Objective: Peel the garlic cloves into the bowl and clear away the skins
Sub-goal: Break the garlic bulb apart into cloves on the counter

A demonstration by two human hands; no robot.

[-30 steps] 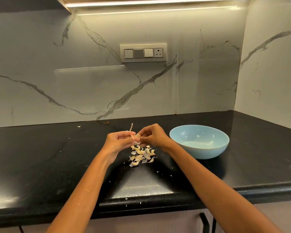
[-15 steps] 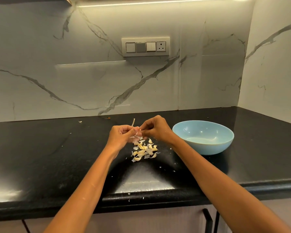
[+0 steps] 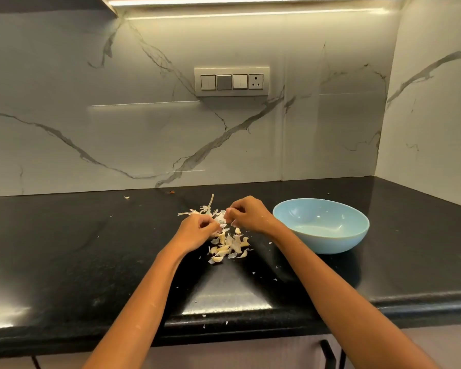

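My left hand (image 3: 197, 230) and my right hand (image 3: 248, 214) are low over the black counter, fingers curled. Between their fingertips is a whitish garlic piece (image 3: 220, 219) with papery skin, and both hands pinch at it. A pile of yellowish garlic cloves and skins (image 3: 228, 247) lies just in front of the hands. Loose skins with a thin stalk (image 3: 204, 209) lie behind my left hand. The light blue bowl (image 3: 357, 235) stands to the right of my right hand, and I see nothing inside it.
Small skin flakes (image 3: 253, 272) are scattered over the counter toward its front edge (image 3: 224, 323). A stray bit (image 3: 126, 197) lies far left by the marble backsplash. A side wall closes the counter on the right. A switch panel (image 3: 231, 81) sits on the back wall.
Both hands have dropped from above the pile to the counter and drawn slightly apart. Skins with the stalk now lie behind the left hand.
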